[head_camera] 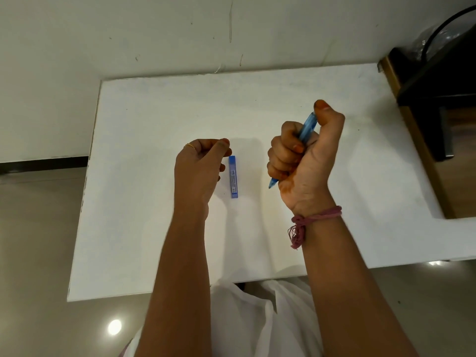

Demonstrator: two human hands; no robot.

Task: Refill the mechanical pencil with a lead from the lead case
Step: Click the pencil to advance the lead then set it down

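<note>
A blue mechanical pencil (307, 124) stands tilted in my right hand (304, 161), which is closed in a fist around its barrel, thumb pressed on the upper end. Its tip pokes out below the fist. The blue lead case (233, 176) lies flat on the white table (154, 202), between my two hands. My left hand (201, 168) hovers just left of the case with fingertips pinched together; whether a lead is between them is too fine to tell.
A dark wooden piece of furniture (432, 104) with a black cable stands at the table's right far corner. The white wall runs behind the table. Grey floor shows on the left and white clothing at the near edge.
</note>
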